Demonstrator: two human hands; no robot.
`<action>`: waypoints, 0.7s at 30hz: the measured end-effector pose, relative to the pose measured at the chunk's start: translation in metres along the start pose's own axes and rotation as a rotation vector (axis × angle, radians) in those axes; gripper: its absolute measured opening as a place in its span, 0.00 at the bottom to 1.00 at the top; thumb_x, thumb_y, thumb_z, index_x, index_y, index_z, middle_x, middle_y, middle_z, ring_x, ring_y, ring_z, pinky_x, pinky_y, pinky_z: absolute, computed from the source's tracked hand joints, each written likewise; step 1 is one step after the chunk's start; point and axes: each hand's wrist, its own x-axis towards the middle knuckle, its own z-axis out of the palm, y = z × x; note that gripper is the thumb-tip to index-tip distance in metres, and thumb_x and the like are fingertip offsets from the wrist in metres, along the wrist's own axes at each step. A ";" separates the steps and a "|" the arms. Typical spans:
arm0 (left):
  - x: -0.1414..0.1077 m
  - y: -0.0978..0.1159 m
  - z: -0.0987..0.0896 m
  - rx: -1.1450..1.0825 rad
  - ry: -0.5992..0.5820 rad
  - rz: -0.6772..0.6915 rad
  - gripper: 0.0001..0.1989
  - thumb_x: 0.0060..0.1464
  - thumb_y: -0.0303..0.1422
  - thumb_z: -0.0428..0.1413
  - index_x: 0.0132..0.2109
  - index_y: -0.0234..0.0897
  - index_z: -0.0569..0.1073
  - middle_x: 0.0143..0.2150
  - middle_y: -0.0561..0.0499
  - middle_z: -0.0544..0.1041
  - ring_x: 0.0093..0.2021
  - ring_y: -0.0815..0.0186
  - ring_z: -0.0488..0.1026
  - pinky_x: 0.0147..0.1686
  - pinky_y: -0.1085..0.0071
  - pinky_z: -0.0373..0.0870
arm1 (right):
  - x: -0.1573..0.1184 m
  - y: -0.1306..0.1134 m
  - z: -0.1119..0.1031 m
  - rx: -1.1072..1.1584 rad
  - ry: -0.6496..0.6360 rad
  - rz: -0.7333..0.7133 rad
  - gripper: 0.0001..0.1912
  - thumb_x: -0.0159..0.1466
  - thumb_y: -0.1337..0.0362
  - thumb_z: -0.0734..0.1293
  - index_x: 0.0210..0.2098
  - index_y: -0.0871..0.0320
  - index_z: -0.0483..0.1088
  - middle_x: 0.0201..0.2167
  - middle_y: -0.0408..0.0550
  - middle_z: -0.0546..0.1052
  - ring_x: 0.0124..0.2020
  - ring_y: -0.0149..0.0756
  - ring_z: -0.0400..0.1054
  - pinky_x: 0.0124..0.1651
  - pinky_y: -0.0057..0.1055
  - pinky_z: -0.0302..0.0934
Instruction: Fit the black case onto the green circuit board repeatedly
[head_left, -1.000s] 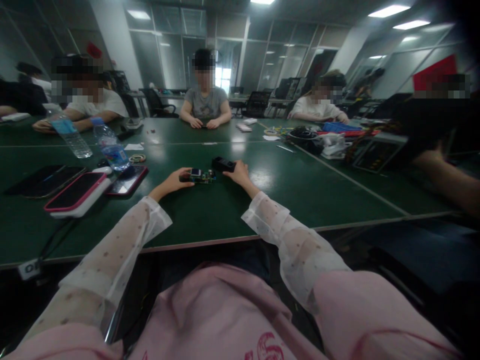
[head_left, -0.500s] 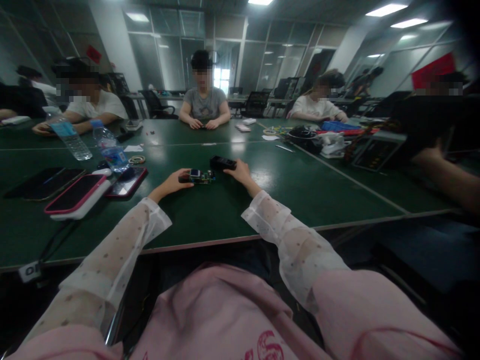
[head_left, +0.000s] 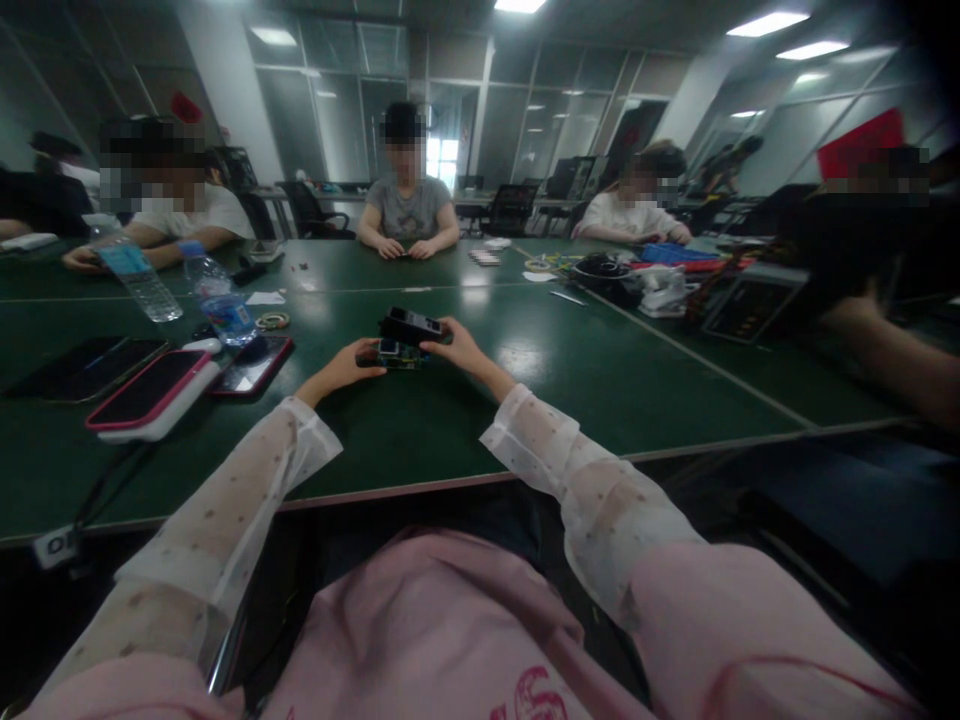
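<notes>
Near the middle of the green table (head_left: 420, 430), my left hand (head_left: 346, 368) grips the left end of a green circuit board (head_left: 402, 355) with a small screen on it. My right hand (head_left: 459, 346) holds a black casing (head_left: 411, 325) by its right end. The casing is tilted and overlaps the upper part of the board in view. Whether the two touch is too small to tell.
To the left lie a red-edged phone (head_left: 253, 366), a pink-cased phone on a white block (head_left: 150, 390) and a dark tablet-like device (head_left: 82, 368). Behind them stand two water bottles (head_left: 217, 295) (head_left: 139, 270). Cables and a boxed unit (head_left: 754, 300) are at right; several people sit around.
My right hand has moved left with the black casing, from beside the circuit board to over it. My left hand has hardly moved.
</notes>
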 end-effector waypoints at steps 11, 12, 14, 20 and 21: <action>0.001 0.000 -0.002 0.078 0.006 -0.003 0.38 0.43 0.44 0.66 0.59 0.33 0.66 0.53 0.39 0.75 0.53 0.51 0.73 0.58 0.50 0.65 | -0.002 0.011 0.004 -0.107 -0.169 -0.023 0.30 0.51 0.47 0.74 0.47 0.56 0.66 0.40 0.48 0.73 0.44 0.43 0.68 0.49 0.43 0.63; 0.001 0.000 -0.002 0.075 0.006 0.005 0.38 0.43 0.44 0.66 0.59 0.33 0.66 0.54 0.39 0.75 0.54 0.51 0.73 0.58 0.50 0.65 | -0.003 0.011 0.004 -0.162 -0.174 -0.023 0.31 0.52 0.47 0.74 0.48 0.56 0.66 0.42 0.50 0.73 0.46 0.44 0.67 0.51 0.45 0.62; 0.001 0.000 -0.001 0.060 0.010 0.015 0.38 0.43 0.44 0.67 0.59 0.34 0.65 0.56 0.40 0.73 0.55 0.52 0.72 0.59 0.51 0.64 | -0.004 0.011 0.005 -0.303 -0.165 -0.003 0.32 0.51 0.46 0.74 0.49 0.56 0.67 0.46 0.53 0.70 0.52 0.49 0.63 0.55 0.50 0.59; 0.001 0.001 0.000 0.029 0.009 0.008 0.40 0.41 0.43 0.68 0.59 0.36 0.65 0.57 0.40 0.73 0.57 0.51 0.71 0.60 0.49 0.62 | -0.007 0.010 0.007 -0.448 -0.218 0.038 0.36 0.50 0.46 0.75 0.53 0.54 0.66 0.51 0.55 0.65 0.56 0.55 0.57 0.57 0.54 0.56; 0.001 0.002 0.000 0.030 0.008 0.002 0.40 0.41 0.43 0.68 0.60 0.36 0.65 0.57 0.40 0.73 0.57 0.51 0.71 0.60 0.50 0.63 | -0.007 0.010 0.007 -0.447 -0.222 0.032 0.36 0.50 0.46 0.75 0.53 0.54 0.66 0.51 0.55 0.65 0.56 0.55 0.57 0.57 0.53 0.56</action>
